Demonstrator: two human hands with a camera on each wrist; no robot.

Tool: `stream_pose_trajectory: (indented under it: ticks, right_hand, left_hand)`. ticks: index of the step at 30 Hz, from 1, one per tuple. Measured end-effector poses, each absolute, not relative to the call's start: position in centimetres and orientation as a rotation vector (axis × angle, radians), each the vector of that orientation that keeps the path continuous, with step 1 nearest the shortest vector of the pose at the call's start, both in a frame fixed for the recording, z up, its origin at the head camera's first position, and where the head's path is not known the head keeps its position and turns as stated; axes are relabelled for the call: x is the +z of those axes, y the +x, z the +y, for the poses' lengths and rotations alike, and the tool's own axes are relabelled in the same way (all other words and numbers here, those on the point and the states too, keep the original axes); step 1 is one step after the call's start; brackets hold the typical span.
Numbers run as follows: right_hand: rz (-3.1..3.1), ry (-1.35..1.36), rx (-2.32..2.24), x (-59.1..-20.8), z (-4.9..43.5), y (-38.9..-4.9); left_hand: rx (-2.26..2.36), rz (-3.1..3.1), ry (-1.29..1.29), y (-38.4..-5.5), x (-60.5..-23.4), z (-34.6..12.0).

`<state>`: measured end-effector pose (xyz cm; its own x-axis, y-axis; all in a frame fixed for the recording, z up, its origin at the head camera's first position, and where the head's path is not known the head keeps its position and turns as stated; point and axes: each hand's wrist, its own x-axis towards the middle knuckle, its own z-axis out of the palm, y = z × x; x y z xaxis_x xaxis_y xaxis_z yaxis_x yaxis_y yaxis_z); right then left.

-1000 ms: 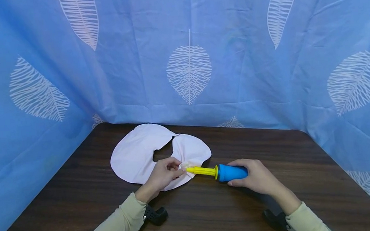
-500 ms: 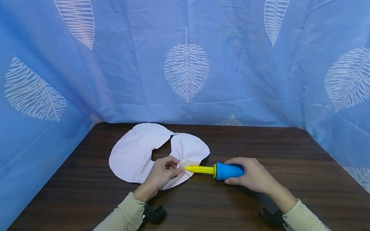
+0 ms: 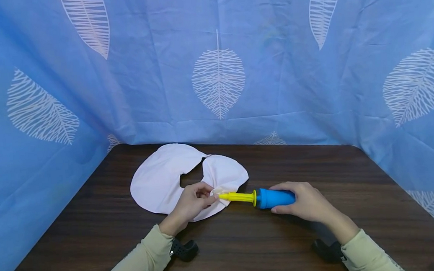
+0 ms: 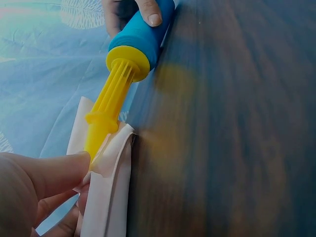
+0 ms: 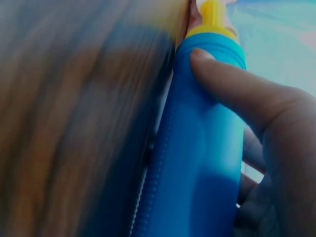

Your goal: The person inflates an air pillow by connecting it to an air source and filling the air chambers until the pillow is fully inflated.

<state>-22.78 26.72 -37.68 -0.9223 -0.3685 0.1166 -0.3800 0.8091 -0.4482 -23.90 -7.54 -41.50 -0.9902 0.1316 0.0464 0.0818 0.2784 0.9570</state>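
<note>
A flat, pale pink neck pillow (image 3: 159, 181), deflated and curved round a central gap, lies on the table. My left hand (image 3: 189, 202) pinches its valve area between thumb and fingers at the near right part. The yellow nozzle (image 4: 106, 111) of a hand pump (image 3: 275, 197) points into that spot, its tip right at my left thumb. My right hand (image 3: 307, 201) grips the pump's blue barrel (image 5: 197, 133), thumb along the top near the yellow collar. In the head view the pump lies nearly level, close over the table.
The dark wooden table (image 3: 240, 251) has rounded far corners. A blue curtain (image 3: 273, 72) with white leaf prints encloses its back and sides. Black wrist straps (image 3: 185, 250) hang below both sleeves.
My right hand has shifted slightly to the right, and a bit more of the blue barrel shows. The left hand and the pillow stay in place while the head view sways a little.
</note>
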Motion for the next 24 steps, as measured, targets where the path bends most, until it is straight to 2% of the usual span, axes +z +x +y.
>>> stream_pose_trajectory:
  ticks: [24]
  right_hand:
    - [-3.021,0.478,0.779,-37.1,33.3,-23.3]
  left_hand:
    - [1.834,2.502,0.171,-23.9,-41.4,-7.5]
